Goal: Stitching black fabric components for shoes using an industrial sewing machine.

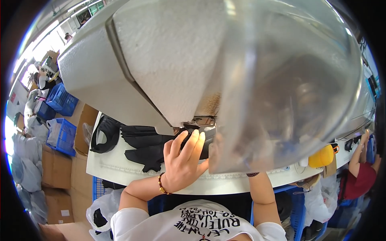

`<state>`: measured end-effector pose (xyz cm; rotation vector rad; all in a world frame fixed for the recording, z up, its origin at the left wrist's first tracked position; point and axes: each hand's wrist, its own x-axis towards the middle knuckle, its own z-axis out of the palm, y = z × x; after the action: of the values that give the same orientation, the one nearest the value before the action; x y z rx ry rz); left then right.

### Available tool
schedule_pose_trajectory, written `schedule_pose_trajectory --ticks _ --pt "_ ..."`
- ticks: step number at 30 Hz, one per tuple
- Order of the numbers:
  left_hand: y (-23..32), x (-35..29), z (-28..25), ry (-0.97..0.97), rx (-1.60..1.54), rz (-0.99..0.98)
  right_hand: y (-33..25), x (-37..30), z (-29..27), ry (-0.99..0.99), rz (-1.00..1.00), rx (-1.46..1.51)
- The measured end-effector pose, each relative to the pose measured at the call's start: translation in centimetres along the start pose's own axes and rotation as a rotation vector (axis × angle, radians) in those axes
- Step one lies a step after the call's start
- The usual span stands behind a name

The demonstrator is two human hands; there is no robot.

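My left hand (183,160) lies palm down with its fingers stretched forward on black fabric (206,148) at the needle area of a large grey sewing machine (169,60). More black fabric pieces (142,140) spread to the left of this hand. My right hand (259,160) is behind a clear curved plastic shield (297,88). Through the shield it shows only as a blur, so its fingers and anything in them cannot be made out.
A curved black piece (106,134) lies at the white table's (128,172) left end. A yellow object (321,156) stands at the right. Blue crates (62,134) and cardboard boxes (56,168) line the left floor. A person in red (358,180) works at the far right.
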<state>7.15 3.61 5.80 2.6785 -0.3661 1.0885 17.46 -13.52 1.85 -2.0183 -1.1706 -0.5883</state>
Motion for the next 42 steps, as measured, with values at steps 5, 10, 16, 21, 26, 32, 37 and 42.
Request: schedule_pose_trajectory --ticks 5,10,16,21,26,32,37,42 --pt "1.0 0.2 -0.3 -0.012 0.045 -0.023 1.8 -0.8 -0.1 -0.077 0.048 0.088" --pt "-0.4 1.8 -1.3 0.101 -0.043 0.039 6.5 -1.1 1.5 -0.303 0.24 0.233" --pt "-1.8 2.4 -2.3 -0.012 -0.262 -0.099 4.8 -0.1 1.2 -0.095 -0.044 0.122" --pt "-0.8 1.2 -1.9 -0.078 0.033 0.213 -0.9 1.4 -2.1 -0.037 -0.269 -0.492" --pt "-0.9 1.1 -1.0 0.04 -0.009 0.248 -1.5 1.9 -1.9 -0.027 -0.261 -0.458" --pt "0.7 2.1 -1.6 -0.041 0.059 0.178 0.5 0.4 -0.6 -0.05 -0.09 -0.041" --pt "3.0 2.9 -0.2 0.06 0.109 0.151 3.4 0.6 -0.4 -0.124 0.043 0.178" --pt "4.5 2.6 1.8 0.109 0.334 0.01 5.0 0.8 -0.1 -0.134 0.065 0.182"
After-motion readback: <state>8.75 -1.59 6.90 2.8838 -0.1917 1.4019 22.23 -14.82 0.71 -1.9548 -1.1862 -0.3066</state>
